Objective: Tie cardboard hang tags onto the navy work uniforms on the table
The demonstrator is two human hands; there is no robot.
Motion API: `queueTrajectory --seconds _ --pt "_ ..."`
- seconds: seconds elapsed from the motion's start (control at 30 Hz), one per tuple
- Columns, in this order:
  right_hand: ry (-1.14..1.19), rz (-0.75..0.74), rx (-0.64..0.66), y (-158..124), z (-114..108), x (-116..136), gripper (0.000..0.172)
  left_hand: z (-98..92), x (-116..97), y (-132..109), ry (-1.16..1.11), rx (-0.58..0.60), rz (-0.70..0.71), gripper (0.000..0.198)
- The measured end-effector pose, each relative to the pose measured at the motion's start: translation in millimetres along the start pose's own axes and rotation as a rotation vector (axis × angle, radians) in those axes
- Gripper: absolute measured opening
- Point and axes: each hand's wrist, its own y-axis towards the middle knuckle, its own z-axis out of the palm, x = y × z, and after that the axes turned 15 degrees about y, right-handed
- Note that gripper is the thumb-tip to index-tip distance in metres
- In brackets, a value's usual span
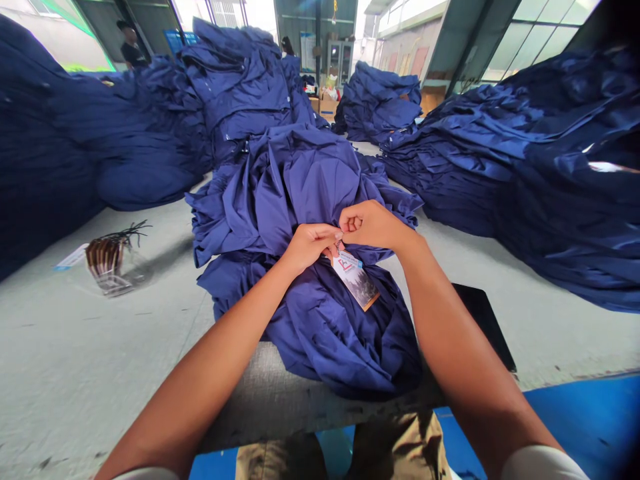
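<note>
The tabletop (95,373) is a long grey surface running forward from the person, inside a hall with tall windows. Large stacks of navy garments (545,180) lie to the right of the hands, and a second mass of navy garments (85,140) lies to their left. Further stacks (380,103) rest ahead of the hands, with cardboard boxes (327,103) just beyond them. A co-worker (131,47) in a dark shirt stands far ahead and to the left.

A loose heap of navy garments (315,333) lies directly beneath the hands. A flat black slab (483,320) lies at the heap's right side, beneath the right forearm. Well left of the hands stands a glass jar (107,273) holding a bundle of brown tags (104,257) with black strings. A white card (70,257) lies just beside the jar.

A printed hang tag (355,280) rests on the heap, just below the hands. Its small metal fastener (339,247) sits at the fingertips of the left hand (310,247), which is pinched closed on it. The right hand (375,225) is closed in a loose curl against the fabric, beside the left hand.
</note>
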Motion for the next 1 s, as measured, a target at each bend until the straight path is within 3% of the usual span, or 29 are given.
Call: queueTrajectory --seconds 0.27,0.4,0.5,1.0 --pt "0.076 0.021 -0.050 -0.1 -0.1 3.0 0.009 -1.4 -0.3 -1.7 -0.051 0.038 0.008 0.037" --pt "0.123 0.052 -0.013 -1.6 -4.8 3.9 0.003 -2.1 -1.1 -2.4 -0.040 0.053 0.009 0.035" --pt "0.136 0.059 0.011 -2.7 -9.5 1.5 0.008 -2.3 -1.3 -2.3 -0.019 0.054 0.008 0.035" --pt "0.115 0.003 -0.027 -3.6 -12.2 -3.9 0.010 -1.9 3.4 -1.1 -0.062 0.036 0.018 0.038"
